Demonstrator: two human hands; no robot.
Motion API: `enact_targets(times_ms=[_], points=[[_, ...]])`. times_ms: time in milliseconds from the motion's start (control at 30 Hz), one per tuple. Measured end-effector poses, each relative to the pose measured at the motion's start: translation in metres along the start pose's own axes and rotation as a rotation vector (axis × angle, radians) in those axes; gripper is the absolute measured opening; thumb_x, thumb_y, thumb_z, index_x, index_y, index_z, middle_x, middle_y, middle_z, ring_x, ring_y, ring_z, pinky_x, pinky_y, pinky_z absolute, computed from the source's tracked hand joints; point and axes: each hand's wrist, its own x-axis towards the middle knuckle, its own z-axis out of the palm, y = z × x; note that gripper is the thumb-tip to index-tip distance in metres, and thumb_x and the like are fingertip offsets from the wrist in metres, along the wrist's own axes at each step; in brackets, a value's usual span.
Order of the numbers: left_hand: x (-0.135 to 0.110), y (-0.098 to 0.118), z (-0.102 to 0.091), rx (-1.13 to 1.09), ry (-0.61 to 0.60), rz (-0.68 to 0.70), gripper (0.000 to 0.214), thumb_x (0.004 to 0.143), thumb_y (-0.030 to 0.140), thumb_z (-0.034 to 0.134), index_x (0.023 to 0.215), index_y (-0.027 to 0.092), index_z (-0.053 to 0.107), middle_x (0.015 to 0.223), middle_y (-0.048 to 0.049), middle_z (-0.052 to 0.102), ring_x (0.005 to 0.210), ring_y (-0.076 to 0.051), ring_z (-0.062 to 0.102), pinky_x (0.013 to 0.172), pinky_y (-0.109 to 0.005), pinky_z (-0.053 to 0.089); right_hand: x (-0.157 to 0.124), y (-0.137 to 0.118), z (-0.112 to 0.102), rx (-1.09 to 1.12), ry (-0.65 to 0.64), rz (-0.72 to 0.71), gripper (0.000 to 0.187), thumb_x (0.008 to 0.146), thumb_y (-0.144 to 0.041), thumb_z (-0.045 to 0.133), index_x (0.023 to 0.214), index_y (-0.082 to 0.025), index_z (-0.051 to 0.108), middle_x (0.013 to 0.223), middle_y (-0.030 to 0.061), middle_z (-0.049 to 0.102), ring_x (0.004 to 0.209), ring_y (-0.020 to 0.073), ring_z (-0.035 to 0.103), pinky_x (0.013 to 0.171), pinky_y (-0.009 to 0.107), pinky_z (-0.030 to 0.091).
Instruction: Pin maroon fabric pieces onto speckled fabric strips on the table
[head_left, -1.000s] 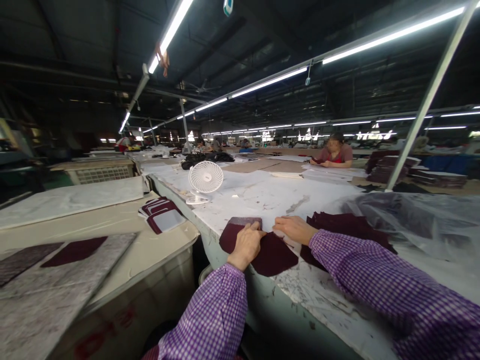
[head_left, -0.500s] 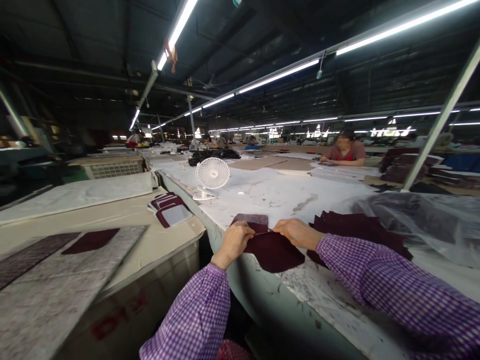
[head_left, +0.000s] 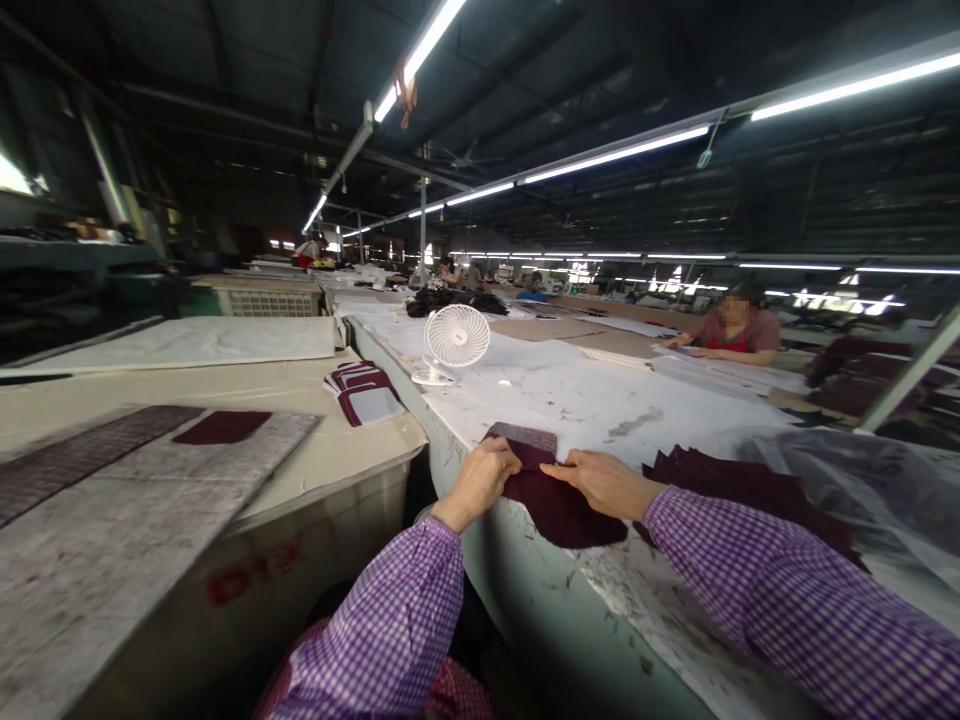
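A dark maroon fabric piece (head_left: 570, 512) lies at the edge of the white-covered table (head_left: 517, 385), its near part hanging slightly over. Beyond it sits a smaller maroon piece with a greyish speckled strip (head_left: 536, 438), meeting it along a seam-like edge. My left hand (head_left: 480, 482) is closed, thumb and fingers pinching the maroon fabric at the left of that edge. From the right, my right hand (head_left: 607, 484) reaches in with its index finger stretched out, the fingertip on the fabric along the same edge. Its lower fingers are partly hidden.
More maroon pieces (head_left: 750, 495) lie at right beside clear plastic sheeting (head_left: 885, 490). A white fan (head_left: 456, 336) stands beyond my hands. At left, a cream-covered bin (head_left: 390, 440) bears stacked maroon-and-white pieces (head_left: 364, 390) and a speckled board (head_left: 202, 500). A co-worker (head_left: 735, 330) sits across the table.
The view has swung left, so everything appears shifted right. My right hand's index finger has straightened along the fabric edge; my left hand keeps its pinch.
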Motion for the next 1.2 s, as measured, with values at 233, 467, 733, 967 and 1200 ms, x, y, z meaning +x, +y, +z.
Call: enact_targets(times_ms=[233, 467, 733, 967, 1200], points=[[-0.004, -0.004, -0.004, -0.109, 0.033, 0.016, 0.021, 0.084, 0.014, 0.048, 0.079, 0.016, 0.069, 0.083, -0.0049, 0.061, 0.081, -0.016, 0.057, 0.075, -0.026, 0.046, 0.016, -0.012, -0.022, -0.037, -0.134, -0.008, 0.058, 0.087, -0.011, 0.035, 0.139, -0.036, 0.034, 0.087, 0.0088, 0.062, 0.073, 0.0193, 0.060, 0.064, 0.028, 0.039], [-0.005, -0.012, -0.012, -0.205, 0.025, -0.040, 0.021, 0.080, 0.006, 0.047, 0.078, 0.015, 0.065, 0.084, -0.0039, 0.062, 0.080, -0.015, 0.058, 0.077, -0.026, 0.046, 0.018, -0.022, -0.032, -0.094, -0.161, -0.054, 0.068, 0.080, -0.005, 0.040, 0.139, -0.039, 0.032, 0.081, 0.0066, 0.064, 0.064, 0.0174, 0.060, 0.055, 0.026, 0.035], [-0.014, -0.010, -0.023, -0.232, -0.079, -0.032, 0.033, 0.072, 0.040, 0.068, 0.094, 0.017, 0.059, 0.093, -0.0046, 0.058, 0.084, -0.018, 0.054, 0.077, -0.029, 0.045, 0.008, -0.005, -0.012, 0.175, 0.040, 0.142, 0.050, 0.087, -0.030, 0.046, 0.136, -0.026, 0.041, 0.102, 0.0094, 0.061, 0.089, 0.0241, 0.058, 0.075, 0.034, 0.041], [-0.013, -0.008, -0.030, -0.141, -0.190, 0.052, 0.050, 0.061, 0.046, 0.076, 0.100, 0.019, 0.060, 0.102, -0.0062, 0.056, 0.097, -0.022, 0.051, 0.087, -0.033, 0.041, 0.012, 0.017, -0.018, 0.370, 0.157, 0.108, 0.016, 0.073, -0.036, 0.061, 0.078, -0.021, 0.064, 0.094, 0.0047, 0.062, 0.098, 0.0245, 0.049, 0.088, 0.038, 0.033], [-0.011, -0.002, -0.036, -0.135, -0.241, 0.045, 0.031, 0.075, 0.030, 0.066, 0.104, 0.021, 0.061, 0.106, -0.0058, 0.056, 0.103, -0.022, 0.050, 0.094, -0.035, 0.039, -0.061, 0.083, -0.087, 0.672, 0.118, 0.314, 0.042, 0.074, -0.059, 0.055, 0.063, -0.020, 0.045, 0.061, -0.0030, 0.045, 0.057, 0.0134, 0.042, 0.055, 0.026, 0.032]])
